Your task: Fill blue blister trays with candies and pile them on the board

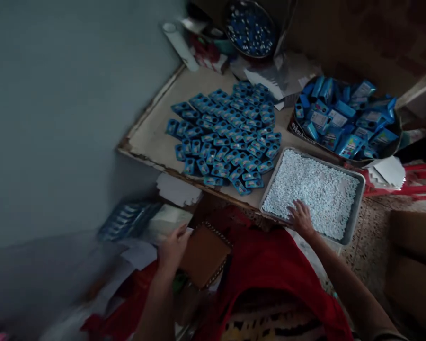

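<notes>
My right hand (301,219) rests with spread fingers on small whitish pellets (315,189) that fill a shallow metal tray (358,203). My left hand (173,246) is low on the left, beside a pale, blurred block or stack (170,220); motion smears its fingers, so a grip cannot be made out. Many small blue boxes (227,128) with dark round openings stand in close rows on the table (149,125), left of the tray.
Behind the tray sits a carton (296,129) heaped with blue packets. A round pan (274,35) of blue-and-white pieces stands at the back, near a white roll (180,46). A brown stool-like seat (206,255) is below the table; brown cartons (415,237) are at the right.
</notes>
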Demonstrator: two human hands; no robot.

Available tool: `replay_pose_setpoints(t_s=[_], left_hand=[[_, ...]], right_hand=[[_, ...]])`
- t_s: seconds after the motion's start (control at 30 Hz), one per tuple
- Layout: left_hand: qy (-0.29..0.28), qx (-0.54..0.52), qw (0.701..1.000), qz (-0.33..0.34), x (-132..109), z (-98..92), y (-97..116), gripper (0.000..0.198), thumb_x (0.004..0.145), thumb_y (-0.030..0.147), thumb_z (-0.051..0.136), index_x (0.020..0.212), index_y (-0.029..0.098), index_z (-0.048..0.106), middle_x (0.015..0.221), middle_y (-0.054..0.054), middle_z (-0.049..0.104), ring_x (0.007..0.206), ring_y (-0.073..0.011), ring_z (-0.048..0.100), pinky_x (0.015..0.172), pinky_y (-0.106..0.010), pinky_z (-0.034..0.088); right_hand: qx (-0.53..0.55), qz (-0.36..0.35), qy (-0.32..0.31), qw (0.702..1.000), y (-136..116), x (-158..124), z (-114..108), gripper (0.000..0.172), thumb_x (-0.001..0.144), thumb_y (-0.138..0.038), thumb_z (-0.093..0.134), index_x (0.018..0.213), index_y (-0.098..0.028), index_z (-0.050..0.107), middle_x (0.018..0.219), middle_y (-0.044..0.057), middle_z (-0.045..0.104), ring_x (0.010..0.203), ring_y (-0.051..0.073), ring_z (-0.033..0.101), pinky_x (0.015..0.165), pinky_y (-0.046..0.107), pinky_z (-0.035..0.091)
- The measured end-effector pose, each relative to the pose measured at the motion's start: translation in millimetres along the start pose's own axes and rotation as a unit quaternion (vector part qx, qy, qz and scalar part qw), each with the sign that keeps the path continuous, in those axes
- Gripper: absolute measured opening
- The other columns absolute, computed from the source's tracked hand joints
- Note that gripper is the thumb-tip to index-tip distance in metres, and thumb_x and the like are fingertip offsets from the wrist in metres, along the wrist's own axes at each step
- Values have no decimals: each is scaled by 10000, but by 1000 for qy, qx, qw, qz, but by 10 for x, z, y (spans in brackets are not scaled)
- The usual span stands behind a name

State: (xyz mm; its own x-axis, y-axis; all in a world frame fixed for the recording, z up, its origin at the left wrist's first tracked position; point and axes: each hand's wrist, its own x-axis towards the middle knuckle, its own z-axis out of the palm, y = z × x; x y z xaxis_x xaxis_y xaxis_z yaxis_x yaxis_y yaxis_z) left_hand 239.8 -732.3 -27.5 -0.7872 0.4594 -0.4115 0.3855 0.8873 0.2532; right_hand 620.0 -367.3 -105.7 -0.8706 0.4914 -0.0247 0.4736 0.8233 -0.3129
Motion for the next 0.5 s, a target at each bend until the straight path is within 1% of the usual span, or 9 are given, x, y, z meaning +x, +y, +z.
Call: replay_pose_setpoints(t_s=[0.03, 0.07, 0.13, 0.2, 0.27, 0.33, 0.4, 0.43, 0.5], left_hand=[[11, -14, 1000, 20, 145, -5, 110, 394, 985, 334, 530, 1227, 135, 768, 1097, -167, 840, 1008, -333, 812, 858, -440, 648], [23, -23, 998, 54, 271, -9, 234, 387, 992, 350, 531, 1226, 163, 776, 1164, -154, 837, 1064, -332, 806, 931, -456, 641], [52, -25, 988, 144, 473, -29, 512, 359, 1016, 360, 517, 1181, 213, 801, 1187, -115, 840, 1084, -316, 802, 1009, -457, 623], [79, -23, 970, 227, 648, -68, 818, 333, 1035, 350, 521, 1147, 247, 817, 1135, -83, 850, 1031, -288, 806, 1005, -424, 624], [101, -17, 951, 291, 830, -114, 1138, 318, 1048, 304, 528, 1154, 260, 824, 1107, -72, 851, 1000, -267, 803, 989, -401, 631], [116, -8, 933, 340, 1026, -147, 1440, 316, 1052, 250, 536, 1179, 251, 826, 1136, -84, 847, 1031, -259, 799, 1011, -404, 630], [118, -7, 919, 375, 1230, -153, 1680, 321, 1050, 200, 539, 1183, 237, 828, 1166, -94, 843, 1093, -255, 792, 1052, -417, 622], [114, -10, 914, 388, 1330, -146, 1765, 322, 1046, 181, 539, 1172, 234, 831, 1172, -95, 843, 1119, -257, 787, 1068, -427, 617], [102, -25, 909, 402, 1523, -119, 1866, 318, 1038, 168, 540, 1134, 235, 836, 1170, -89, 845, 1159, -264, 777, 1094, -452, 605]], right_hand=[[4, -48, -29, 998, -60, 151, 119, 372, 1057, -255, 591, 1411, -214, 698, 1612, 177, 587, 1553, 384, 454, 1254, 612, 403], [9, -94, -59, 994, -112, 294, 223, 400, 1048, -241, 602, 1438, -211, 686, 1640, 173, 572, 1574, 384, 442, 1277, 623, 379], [20, -171, -113, 979, -172, 535, 371, 427, 1034, -237, 621, 1455, -201, 677, 1664, 172, 558, 1596, 373, 440, 1309, 638, 345], [26, -223, -147, 963, -156, 691, 444, 397, 1032, -251, 628, 1420, -207, 700, 1635, 161, 592, 1593, 358, 463, 1321, 648, 335], [25, -245, -160, 956, -74, 748, 464, 338, 1034, -277, 635, 1352, -226, 738, 1555, 145, 660, 1561, 352, 510, 1316, 658, 347], [14, -240, -154, 958, 63, 729, 465, 310, 1037, -296, 639, 1320, -252, 757, 1483, 127, 706, 1517, 354, 557, 1308, 662, 360], [-1, -205, -132, 970, 251, 675, 466, 316, 1029, -297, 656, 1326, -286, 763, 1425, 110, 736, 1473, 359, 592, 1299, 654, 369], [-11, -174, -117, 978, 358, 647, 462, 327, 1022, -284, 664, 1333, -300, 765, 1407, 106, 745, 1457, 359, 602, 1296, 645, 370], [-35, -91, -80, 992, 566, 599, 422, 329, 1011, -244, 668, 1315, -302, 780, 1370, 109, 761, 1432, 356, 611, 1290, 624, 367]])
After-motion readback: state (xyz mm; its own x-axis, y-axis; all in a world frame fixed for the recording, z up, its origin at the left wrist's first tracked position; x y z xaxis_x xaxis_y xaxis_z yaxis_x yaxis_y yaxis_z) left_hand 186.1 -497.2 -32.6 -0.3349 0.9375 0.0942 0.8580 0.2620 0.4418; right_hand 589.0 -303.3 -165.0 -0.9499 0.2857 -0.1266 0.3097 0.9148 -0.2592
